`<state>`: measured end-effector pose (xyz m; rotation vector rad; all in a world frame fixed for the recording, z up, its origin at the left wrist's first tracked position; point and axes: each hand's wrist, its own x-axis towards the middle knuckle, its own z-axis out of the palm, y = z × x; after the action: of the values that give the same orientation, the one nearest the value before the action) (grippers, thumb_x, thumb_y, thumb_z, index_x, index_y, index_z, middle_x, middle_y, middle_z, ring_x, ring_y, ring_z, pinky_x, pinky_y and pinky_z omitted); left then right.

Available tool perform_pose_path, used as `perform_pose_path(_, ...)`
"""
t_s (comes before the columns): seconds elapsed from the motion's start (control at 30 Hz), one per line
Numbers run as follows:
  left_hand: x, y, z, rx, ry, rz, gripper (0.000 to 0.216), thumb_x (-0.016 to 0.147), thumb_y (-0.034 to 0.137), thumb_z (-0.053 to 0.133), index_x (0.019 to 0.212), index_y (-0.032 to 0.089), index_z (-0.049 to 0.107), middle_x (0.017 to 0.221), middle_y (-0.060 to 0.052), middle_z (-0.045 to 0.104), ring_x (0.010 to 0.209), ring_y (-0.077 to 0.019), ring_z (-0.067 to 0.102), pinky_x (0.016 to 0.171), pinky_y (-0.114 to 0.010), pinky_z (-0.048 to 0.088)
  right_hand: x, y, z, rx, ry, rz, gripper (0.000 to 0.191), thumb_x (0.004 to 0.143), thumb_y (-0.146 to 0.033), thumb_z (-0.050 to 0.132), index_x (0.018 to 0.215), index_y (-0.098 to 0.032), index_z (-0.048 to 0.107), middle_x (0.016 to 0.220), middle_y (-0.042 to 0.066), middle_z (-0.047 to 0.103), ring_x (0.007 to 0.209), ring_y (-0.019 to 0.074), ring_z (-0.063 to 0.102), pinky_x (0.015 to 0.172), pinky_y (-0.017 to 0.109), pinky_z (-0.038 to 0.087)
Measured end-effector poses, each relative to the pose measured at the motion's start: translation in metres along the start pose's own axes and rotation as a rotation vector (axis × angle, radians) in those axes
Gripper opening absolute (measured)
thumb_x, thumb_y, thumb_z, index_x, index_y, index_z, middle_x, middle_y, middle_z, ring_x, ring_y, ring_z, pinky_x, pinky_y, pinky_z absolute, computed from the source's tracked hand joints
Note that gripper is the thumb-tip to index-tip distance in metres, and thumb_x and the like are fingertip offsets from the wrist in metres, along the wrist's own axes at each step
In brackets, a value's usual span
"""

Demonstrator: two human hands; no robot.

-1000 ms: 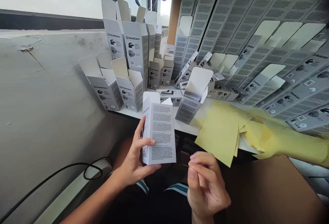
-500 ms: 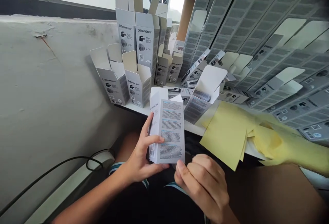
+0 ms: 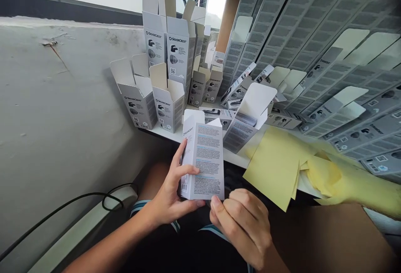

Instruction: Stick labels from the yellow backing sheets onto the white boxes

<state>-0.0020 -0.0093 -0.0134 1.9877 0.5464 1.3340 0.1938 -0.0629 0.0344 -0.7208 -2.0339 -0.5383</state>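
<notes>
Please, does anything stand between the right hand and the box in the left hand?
Nothing visible does: the right hand is at the bottom edge of the box, held by the left hand. Contact is unclear.

One left hand (image 3: 173, 191), one right hand (image 3: 244, 225), one held carton (image 3: 208, 162)
Just left of the held carton, two front-row cartons (image 3: 169, 112); just right, one open carton (image 3: 238, 135).

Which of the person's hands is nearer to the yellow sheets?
Right. The right hand is below and left of the yellow sheets, apart from them; the left hand, holding a box, is farther left.
</notes>
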Motion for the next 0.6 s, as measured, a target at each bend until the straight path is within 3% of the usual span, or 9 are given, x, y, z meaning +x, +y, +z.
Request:
perform_pose_path(0.2,-0.0004,0.0012,-0.0009,0.0,-0.006,-0.009,0.053,0.088,0.033,0.075,0.131,0.03,0.045,0.17,-0.012,-0.001,0.155,-0.0426,0.009,0.116,-0.067,0.028,-0.0023,-0.0005,0.0024,0.049,-0.062,-0.024,0.014,0.082,-0.002,0.071,0.095,-0.006,0.071,0.065,0.005,0.067,0.066,0.0176,0.063,0.056,0.032,0.055)
perform_pose_path(0.6,-0.0033,0.0019,0.0002,0.003,-0.002,-0.016,0.05,0.089,0.034,0.075,0.13,0.03,0.046,0.17,-0.011,0.0,0.156,-0.0414,0.009,0.116,-0.066,0.03,-0.0084,0.0025,0.0077,0.085,-0.041,-0.009,0.02,0.081,-0.003,0.069,0.098,-0.012,0.069,0.065,0.003,0.066,0.064,0.0172,0.06,0.055,0.031,0.054)
